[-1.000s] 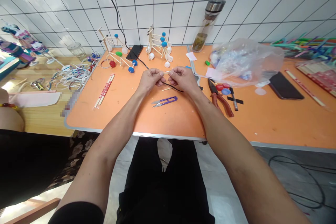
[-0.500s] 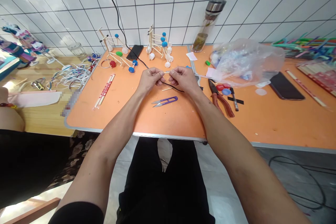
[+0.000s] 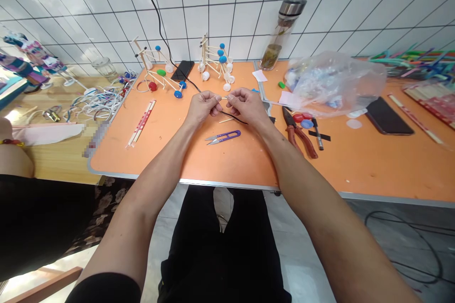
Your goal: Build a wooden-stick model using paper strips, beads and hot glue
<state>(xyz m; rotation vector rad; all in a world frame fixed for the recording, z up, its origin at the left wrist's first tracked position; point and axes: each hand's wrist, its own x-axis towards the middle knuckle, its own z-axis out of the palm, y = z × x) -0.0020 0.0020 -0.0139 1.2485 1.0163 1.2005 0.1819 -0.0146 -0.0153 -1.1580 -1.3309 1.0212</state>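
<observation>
My left hand (image 3: 202, 108) and my right hand (image 3: 247, 106) meet above the orange table (image 3: 185, 161), fingertips pinching a short pale stick (image 3: 225, 98) between them. A thin black cable (image 3: 234, 118) comes down from the wall, passes under my hands and leaves my right hand low on its far side. Where the cable runs inside my fingers is hidden. Purple-handled thread snips (image 3: 223, 137) lie just below my hands, with a loose thin wooden stick (image 3: 226, 120) close by.
Stick-and-ball models (image 3: 216, 61) and a phone (image 3: 182, 70) stand behind my hands. Wrapped chopsticks (image 3: 141, 123) lie left, red-handled pliers (image 3: 299, 136) and a plastic bag (image 3: 337, 84) right. A co-worker's arm (image 3: 12, 156) rests at far left beside a wooden table with white cables.
My hands have shifted only slightly, with my right hand a little higher and closer to the pale stick. The objects on the table have not moved.
</observation>
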